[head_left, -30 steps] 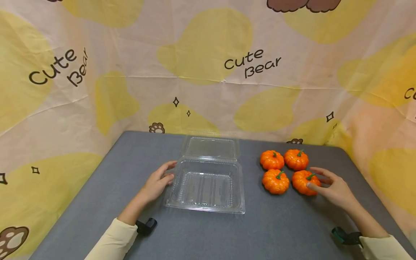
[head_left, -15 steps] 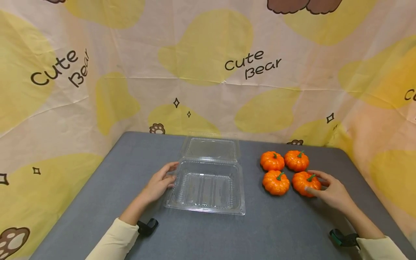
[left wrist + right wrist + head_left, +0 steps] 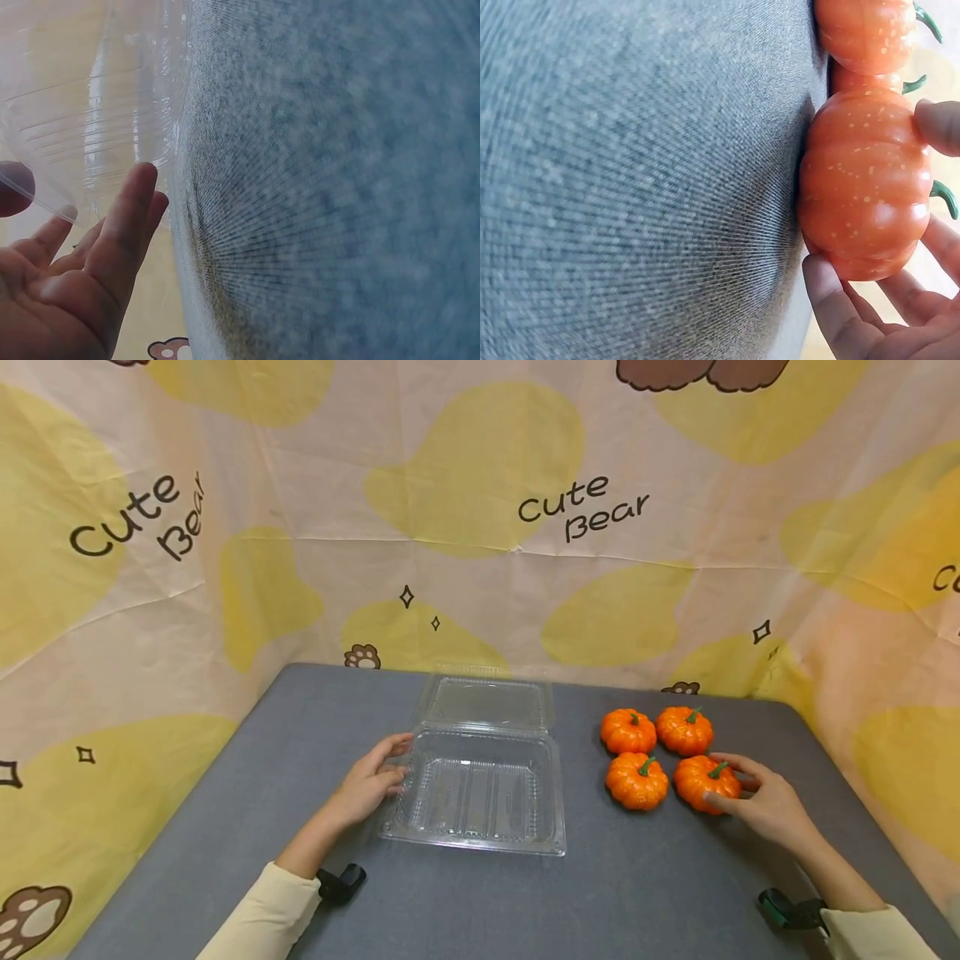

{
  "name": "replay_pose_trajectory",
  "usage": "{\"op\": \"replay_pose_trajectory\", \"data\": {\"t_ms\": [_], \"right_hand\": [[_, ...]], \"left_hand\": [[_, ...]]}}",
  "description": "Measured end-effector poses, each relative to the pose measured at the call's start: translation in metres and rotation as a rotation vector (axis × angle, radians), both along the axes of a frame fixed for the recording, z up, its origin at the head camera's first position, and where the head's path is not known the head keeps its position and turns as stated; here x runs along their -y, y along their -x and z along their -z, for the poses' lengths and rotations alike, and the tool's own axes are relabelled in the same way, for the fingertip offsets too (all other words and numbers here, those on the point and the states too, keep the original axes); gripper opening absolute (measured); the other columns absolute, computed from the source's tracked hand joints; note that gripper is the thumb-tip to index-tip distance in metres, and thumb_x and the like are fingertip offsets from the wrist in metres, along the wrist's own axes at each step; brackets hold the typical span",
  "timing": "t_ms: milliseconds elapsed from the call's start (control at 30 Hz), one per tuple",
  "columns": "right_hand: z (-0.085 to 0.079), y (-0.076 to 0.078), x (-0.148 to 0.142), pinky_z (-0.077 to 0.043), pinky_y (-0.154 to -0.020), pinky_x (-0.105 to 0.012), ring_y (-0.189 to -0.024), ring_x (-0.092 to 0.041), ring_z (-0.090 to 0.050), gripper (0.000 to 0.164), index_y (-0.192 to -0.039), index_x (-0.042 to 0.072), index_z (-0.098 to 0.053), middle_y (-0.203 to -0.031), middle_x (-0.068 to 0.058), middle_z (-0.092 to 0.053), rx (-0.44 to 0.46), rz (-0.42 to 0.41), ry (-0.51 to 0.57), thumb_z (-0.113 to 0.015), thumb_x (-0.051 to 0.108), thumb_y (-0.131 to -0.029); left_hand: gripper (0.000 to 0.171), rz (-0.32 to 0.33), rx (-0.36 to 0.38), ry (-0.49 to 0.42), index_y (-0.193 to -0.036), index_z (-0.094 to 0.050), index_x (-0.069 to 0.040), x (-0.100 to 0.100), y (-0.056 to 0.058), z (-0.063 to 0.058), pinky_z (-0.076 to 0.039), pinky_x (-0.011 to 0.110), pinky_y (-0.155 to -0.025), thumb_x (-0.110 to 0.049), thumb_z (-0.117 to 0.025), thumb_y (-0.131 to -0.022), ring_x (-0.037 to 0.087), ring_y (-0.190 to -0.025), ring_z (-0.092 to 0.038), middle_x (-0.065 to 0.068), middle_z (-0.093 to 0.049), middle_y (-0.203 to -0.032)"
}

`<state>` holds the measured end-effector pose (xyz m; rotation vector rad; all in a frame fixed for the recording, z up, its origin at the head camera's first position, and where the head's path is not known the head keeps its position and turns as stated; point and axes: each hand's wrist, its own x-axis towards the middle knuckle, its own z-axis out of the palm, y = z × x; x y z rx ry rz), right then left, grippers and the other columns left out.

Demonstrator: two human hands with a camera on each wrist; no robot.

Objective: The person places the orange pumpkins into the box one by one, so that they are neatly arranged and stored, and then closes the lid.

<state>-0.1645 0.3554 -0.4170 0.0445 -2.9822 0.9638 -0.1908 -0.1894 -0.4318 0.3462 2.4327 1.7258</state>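
A clear plastic clamshell container stands on the table with its lid folded back. At its left side is my left hand, fingertips against the rim; in the left wrist view the hand's fingers are fairly straight beside the plastic wall. Small orange toy pumpkins with green stems sit in a cluster to the right. My right hand holds the front right pumpkin, thumb on one side and fingers on the other; it still sits on the table. The right wrist view shows that pumpkin between thumb and fingers.
Close beside the held pumpkin stand the front left pumpkin, the back left pumpkin and the back right pumpkin. The grey table meets a printed cloth backdrop at its back and sides.
My right hand has moved slightly left and closed in around the front right pumpkin. The left hand, container and other pumpkins stay practically where they were.
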Motion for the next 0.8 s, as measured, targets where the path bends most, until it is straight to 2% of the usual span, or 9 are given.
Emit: {"op": "replay_pose_trajectory", "data": {"t_ms": [200,467,600,700,800], "right_hand": [[-0.005,-0.004,0.000,-0.052,-0.078,-0.058,-0.112,-0.056,-0.053,0.068,-0.136,0.006,-0.050,-0.137,-0.037,-0.043,-0.017,0.021,0.015,-0.075,0.038,-0.081],[-0.024,-0.007,0.004,-0.053,-0.077,-0.058,-0.115,-0.056,-0.051,0.071,-0.139,0.009,-0.048,-0.141,-0.033,-0.042,-0.008,0.033,0.052,-0.073,0.042,-0.082],[-0.033,-0.008,0.006,-0.054,-0.071,-0.045,-0.114,-0.054,-0.052,0.070,-0.139,0.009,-0.048,-0.141,-0.032,-0.042,-0.025,0.034,0.066,-0.074,0.040,-0.082],[-0.040,-0.007,0.009,-0.050,-0.069,-0.035,-0.115,-0.051,-0.052,0.070,-0.140,0.011,-0.048,-0.142,-0.030,-0.041,-0.025,0.032,0.082,-0.074,0.039,-0.081],[-0.046,-0.008,0.015,-0.049,-0.070,-0.033,-0.116,-0.049,-0.051,0.070,-0.140,0.013,-0.048,-0.144,-0.028,-0.041,-0.023,0.027,0.093,-0.075,0.039,-0.081]], "left_hand": [[0.055,0.010,0.011,-0.031,-0.145,-0.034,0.000,-0.001,0.001,0.000,-0.057,0.043,-0.084,0.005,-0.043,-0.091,0.050,-0.118,-0.052,0.034,-0.037,-0.144],[0.056,0.020,0.018,-0.037,-0.145,-0.032,0.000,-0.002,0.003,0.000,-0.058,0.043,-0.083,0.005,-0.042,-0.090,0.050,-0.119,-0.051,0.034,-0.037,-0.144],[0.056,0.020,0.022,-0.038,-0.145,-0.032,0.000,-0.003,0.003,-0.001,-0.058,0.043,-0.082,0.005,-0.041,-0.091,0.050,-0.118,-0.051,0.035,-0.037,-0.144],[0.056,0.019,0.030,-0.049,-0.145,-0.031,0.001,-0.003,0.003,-0.001,-0.058,0.044,-0.083,0.005,-0.041,-0.090,0.050,-0.118,-0.050,0.035,-0.036,-0.144],[0.056,0.020,0.037,-0.052,-0.145,-0.031,0.001,-0.003,0.004,-0.001,-0.058,0.044,-0.082,0.005,-0.041,-0.090,0.049,-0.118,-0.051,0.035,-0.037,-0.144]]}}
